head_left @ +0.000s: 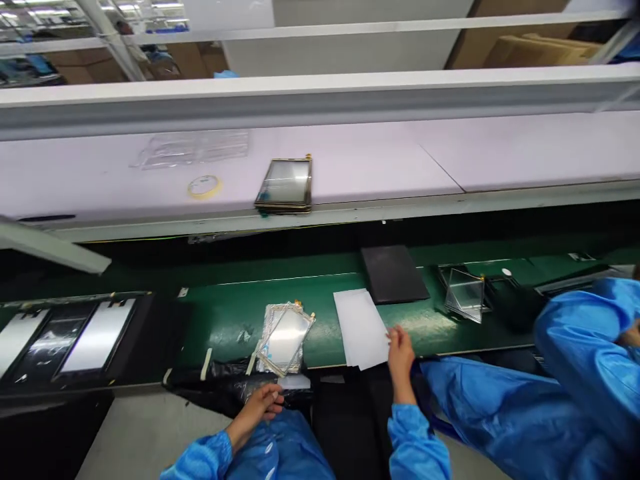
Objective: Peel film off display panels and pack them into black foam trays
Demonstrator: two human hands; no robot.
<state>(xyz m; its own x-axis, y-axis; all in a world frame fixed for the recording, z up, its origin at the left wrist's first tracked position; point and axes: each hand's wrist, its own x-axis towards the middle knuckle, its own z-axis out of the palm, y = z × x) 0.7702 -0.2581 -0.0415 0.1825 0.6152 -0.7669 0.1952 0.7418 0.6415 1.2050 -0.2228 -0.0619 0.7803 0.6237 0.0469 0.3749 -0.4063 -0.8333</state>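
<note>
Head view. Right hand is meeting the right edge of the white sheets with narrowed fingertips; from here I can't tell whether they're gripping. Sheets are lying just left of that hand, the nearer one, on the green work surface, long axis running away from the person, far end slanting left. Left hand is hovering above the lap, half-open, showing nothing held. Framed display panels are lying just beyond it.
</note>
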